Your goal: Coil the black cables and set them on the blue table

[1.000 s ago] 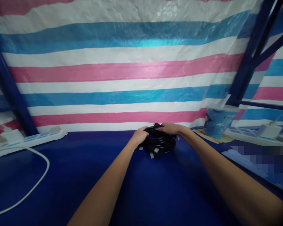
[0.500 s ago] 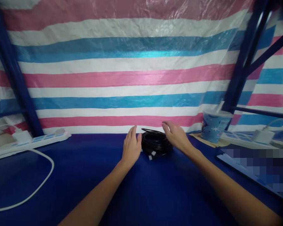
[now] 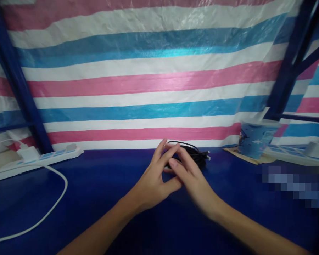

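A coiled black cable (image 3: 198, 157) lies on the dark blue table (image 3: 108, 170) near its back edge, with connector ends poking out at its right. In front of it, my left hand (image 3: 156, 177) and my right hand (image 3: 192, 180) meet, their fingers overlapping and touching each other. Both hands have their fingers spread, and nothing shows in either one. They cover the left part of the coil; whether the fingertips touch the cable cannot be made out.
At the left sit a white power strip (image 3: 61, 154) with a plug and a curving white cable (image 3: 57, 202). A blue patterned cup (image 3: 255, 141) with a straw stands at the right, beside another power strip (image 3: 284, 153). Striped sheeting (image 3: 149, 83) hangs behind.
My hands have come together from either side of the coil to its front. The coil's connector ends now show at its right instead of its front. The view has shifted slightly.
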Action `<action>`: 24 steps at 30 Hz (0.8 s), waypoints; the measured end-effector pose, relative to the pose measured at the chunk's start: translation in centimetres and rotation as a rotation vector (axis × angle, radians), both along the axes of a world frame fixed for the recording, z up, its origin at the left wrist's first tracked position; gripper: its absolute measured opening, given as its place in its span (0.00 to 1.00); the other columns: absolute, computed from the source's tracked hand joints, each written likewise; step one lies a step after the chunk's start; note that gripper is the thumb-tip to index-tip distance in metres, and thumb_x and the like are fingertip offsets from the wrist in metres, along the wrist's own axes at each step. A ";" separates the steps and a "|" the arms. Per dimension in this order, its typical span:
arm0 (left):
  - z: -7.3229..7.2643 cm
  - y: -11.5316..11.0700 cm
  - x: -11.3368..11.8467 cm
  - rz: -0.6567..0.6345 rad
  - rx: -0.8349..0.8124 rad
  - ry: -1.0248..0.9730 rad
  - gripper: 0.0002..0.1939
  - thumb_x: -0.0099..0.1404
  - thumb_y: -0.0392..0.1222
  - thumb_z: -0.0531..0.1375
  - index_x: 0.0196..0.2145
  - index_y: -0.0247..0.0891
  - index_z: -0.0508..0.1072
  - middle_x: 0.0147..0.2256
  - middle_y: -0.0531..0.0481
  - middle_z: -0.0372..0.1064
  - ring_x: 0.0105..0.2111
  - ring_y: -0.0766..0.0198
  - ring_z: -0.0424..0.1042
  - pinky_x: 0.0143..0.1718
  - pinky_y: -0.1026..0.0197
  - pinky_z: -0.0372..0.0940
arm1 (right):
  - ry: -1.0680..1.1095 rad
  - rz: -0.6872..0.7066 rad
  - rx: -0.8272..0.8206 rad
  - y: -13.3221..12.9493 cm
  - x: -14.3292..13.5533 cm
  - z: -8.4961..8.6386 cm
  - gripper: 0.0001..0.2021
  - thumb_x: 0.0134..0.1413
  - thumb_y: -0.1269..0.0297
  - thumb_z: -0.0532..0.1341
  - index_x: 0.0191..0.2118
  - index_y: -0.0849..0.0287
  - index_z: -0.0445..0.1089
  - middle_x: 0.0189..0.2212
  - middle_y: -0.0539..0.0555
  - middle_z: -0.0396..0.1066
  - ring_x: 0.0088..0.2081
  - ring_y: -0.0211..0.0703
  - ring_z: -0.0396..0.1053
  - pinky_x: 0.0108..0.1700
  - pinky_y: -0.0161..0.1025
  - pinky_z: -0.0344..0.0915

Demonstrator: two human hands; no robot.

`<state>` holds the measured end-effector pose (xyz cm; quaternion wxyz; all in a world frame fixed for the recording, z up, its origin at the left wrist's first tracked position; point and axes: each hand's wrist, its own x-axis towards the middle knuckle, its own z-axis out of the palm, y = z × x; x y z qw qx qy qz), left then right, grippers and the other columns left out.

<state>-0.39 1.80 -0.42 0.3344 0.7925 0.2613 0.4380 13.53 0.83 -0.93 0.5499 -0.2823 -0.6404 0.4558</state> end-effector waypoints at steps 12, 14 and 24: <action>0.5 -0.9 0.1 -0.225 -0.288 0.289 0.19 0.63 0.49 0.55 0.52 0.53 0.70 0.61 0.50 0.55 0.62 0.48 0.49 0.54 0.48 0.60 | -0.537 0.465 -0.195 0.5 1.8 1.3 0.20 0.55 0.64 0.58 0.55 0.54 0.64 0.53 0.57 0.60 0.51 0.46 0.65 0.45 0.42 0.69; 0.3 -0.8 0.3 -0.218 -0.292 0.295 0.19 0.63 0.49 0.55 0.52 0.52 0.70 0.61 0.49 0.54 0.62 0.49 0.50 0.51 0.51 0.63 | -0.543 0.454 -0.172 0.5 1.7 1.2 0.20 0.53 0.68 0.59 0.54 0.54 0.65 0.52 0.56 0.61 0.53 0.46 0.63 0.44 0.39 0.69; 0.4 -0.8 0.5 -0.232 -0.295 0.271 0.19 0.62 0.47 0.57 0.51 0.52 0.71 0.59 0.48 0.56 0.60 0.50 0.53 0.49 0.51 0.64 | -0.532 0.463 -0.151 0.6 2.0 0.9 0.21 0.51 0.69 0.59 0.53 0.54 0.66 0.52 0.55 0.61 0.50 0.44 0.65 0.40 0.37 0.71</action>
